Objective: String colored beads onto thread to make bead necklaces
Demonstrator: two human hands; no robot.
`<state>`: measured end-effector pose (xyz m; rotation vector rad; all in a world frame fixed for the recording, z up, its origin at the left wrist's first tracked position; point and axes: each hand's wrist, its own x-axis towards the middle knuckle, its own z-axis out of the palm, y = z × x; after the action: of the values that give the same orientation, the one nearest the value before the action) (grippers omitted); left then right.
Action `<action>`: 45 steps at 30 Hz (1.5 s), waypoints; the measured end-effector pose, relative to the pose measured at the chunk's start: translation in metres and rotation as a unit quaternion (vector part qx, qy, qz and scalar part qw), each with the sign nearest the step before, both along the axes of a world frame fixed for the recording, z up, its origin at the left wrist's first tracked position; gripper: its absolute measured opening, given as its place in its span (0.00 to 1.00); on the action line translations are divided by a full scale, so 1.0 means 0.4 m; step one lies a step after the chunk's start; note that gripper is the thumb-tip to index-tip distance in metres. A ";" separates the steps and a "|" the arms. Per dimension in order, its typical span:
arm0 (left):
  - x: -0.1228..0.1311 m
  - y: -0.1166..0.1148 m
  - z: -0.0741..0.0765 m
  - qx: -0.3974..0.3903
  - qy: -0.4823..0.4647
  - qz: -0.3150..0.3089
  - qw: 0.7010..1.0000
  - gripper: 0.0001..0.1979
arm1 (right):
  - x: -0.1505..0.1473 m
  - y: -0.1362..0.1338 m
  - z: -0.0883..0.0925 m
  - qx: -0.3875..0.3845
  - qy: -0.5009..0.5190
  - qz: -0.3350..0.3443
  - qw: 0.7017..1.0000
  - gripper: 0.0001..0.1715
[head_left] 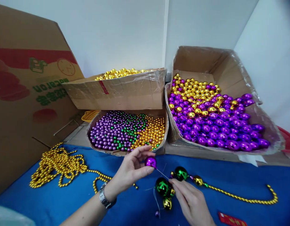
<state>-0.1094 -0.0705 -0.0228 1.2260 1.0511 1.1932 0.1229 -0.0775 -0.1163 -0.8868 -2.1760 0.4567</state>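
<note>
My left hand (135,166) pinches a shiny purple ball (150,162) between thumb and fingers, above the blue cloth. From that ball a thin pale line (162,173) runs to the fingertips of my right hand (192,197), which are closed on its other part. Beside the right fingers lie a large green ball (162,186), another green ball (181,173) and a gold ball (167,203). A small purple bead (157,214) rests lower down, near loose thread ends. To the right, a string of small gold beads (241,198) trails off from the cluster.
A heap of gold bead strings (57,164) lies on the blue cloth (126,210) at left. Behind stand a carton of small mixed beads (166,138), a carton of larger purple and gold balls (277,138), and a tall carton (22,103). A red packet (231,219) lies front right.
</note>
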 end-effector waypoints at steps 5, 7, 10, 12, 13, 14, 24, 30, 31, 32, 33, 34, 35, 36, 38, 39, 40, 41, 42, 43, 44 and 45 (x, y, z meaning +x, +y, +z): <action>-0.003 -0.012 0.009 -0.005 -0.012 -0.007 1.000 0.27 | -0.003 -0.005 0.000 -0.046 0.021 0.012 0.999 0.15; -0.003 -0.016 0.014 -0.015 -0.015 -0.013 1.000 0.28 | -0.004 -0.007 0.005 -0.075 0.030 0.021 0.997 0.14; -0.004 -0.017 0.012 -0.028 -0.037 -0.016 0.999 0.28 | -0.004 -0.007 0.013 -0.124 0.034 0.018 0.992 0.14; -0.006 -0.016 0.006 -0.024 -0.055 -0.016 0.998 0.27 | -0.005 -0.007 0.015 -0.136 0.033 0.014 0.990 0.14; -0.007 -0.015 0.002 -0.023 -0.061 -0.017 0.998 0.28 | -0.005 -0.007 0.015 -0.124 0.033 0.015 0.992 0.14; -0.008 -0.015 -0.001 -0.024 -0.066 -0.018 0.997 0.28 | -0.006 -0.007 0.015 -0.103 0.035 0.015 0.994 0.14; -0.007 -0.023 -0.003 -0.031 -0.050 -0.010 0.998 0.25 | -0.014 -0.011 0.020 -0.022 0.019 0.008 1.000 0.15; -0.002 -0.030 -0.007 -0.030 -0.047 -0.019 0.998 0.20 | -0.009 -0.010 -0.002 0.017 0.015 0.000 1.000 0.15; -0.001 -0.030 -0.009 -0.033 -0.053 -0.019 0.998 0.19 | -0.008 -0.011 -0.003 0.009 0.018 0.002 1.000 0.15; 0.001 -0.030 -0.012 -0.037 -0.060 -0.020 0.997 0.18 | -0.006 -0.012 -0.003 0.002 0.021 0.006 1.000 0.15; 0.002 -0.030 -0.014 -0.041 -0.068 -0.023 0.997 0.18 | -0.005 -0.014 -0.001 -0.006 0.024 0.008 1.000 0.15; 0.004 -0.029 -0.016 -0.043 -0.077 -0.024 0.996 0.18 | -0.005 -0.016 0.002 -0.017 0.027 0.010 0.999 0.15; 0.005 -0.029 -0.017 -0.045 -0.087 -0.025 0.995 0.19 | -0.004 -0.018 0.006 -0.034 0.029 0.013 0.999 0.15; 0.007 -0.028 -0.018 -0.048 -0.098 -0.026 0.994 0.19 | -0.004 -0.020 0.010 -0.056 0.032 0.015 0.998 0.14; 0.010 -0.028 -0.017 -0.057 -0.120 -0.029 0.991 0.18 | -0.004 -0.025 0.018 -0.100 0.039 0.013 0.994 0.14; 0.011 -0.028 -0.017 -0.061 -0.129 -0.030 0.989 0.18 | -0.004 -0.026 0.021 -0.117 0.040 0.011 0.992 0.13; 0.012 -0.029 -0.016 -0.066 -0.135 -0.032 0.988 0.18 | -0.005 -0.027 0.023 -0.126 0.040 0.010 0.991 0.13; 0.012 -0.029 -0.016 -0.069 -0.139 -0.035 0.987 0.18 | -0.005 -0.027 0.023 -0.126 0.038 0.009 0.991 0.13; 0.012 -0.030 -0.016 -0.069 -0.142 -0.036 0.987 0.17 | -0.006 -0.026 0.022 -0.118 0.037 0.010 0.992 0.13; 0.012 -0.031 -0.016 -0.068 -0.144 -0.038 0.986 0.17 | -0.006 -0.024 0.020 -0.105 0.035 0.015 0.994 0.14; 0.012 -0.032 -0.016 -0.068 -0.146 -0.039 0.986 0.17 | -0.006 -0.022 0.018 -0.088 0.033 0.020 0.995 0.14; 0.011 -0.033 -0.016 -0.069 -0.149 -0.041 0.986 0.17 | -0.006 -0.021 0.015 -0.072 0.031 0.024 0.997 0.14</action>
<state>-0.1051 -0.0836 -0.0292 0.9409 0.8375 1.1762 0.1207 -0.0857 -0.1103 -0.8870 -2.1315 0.6635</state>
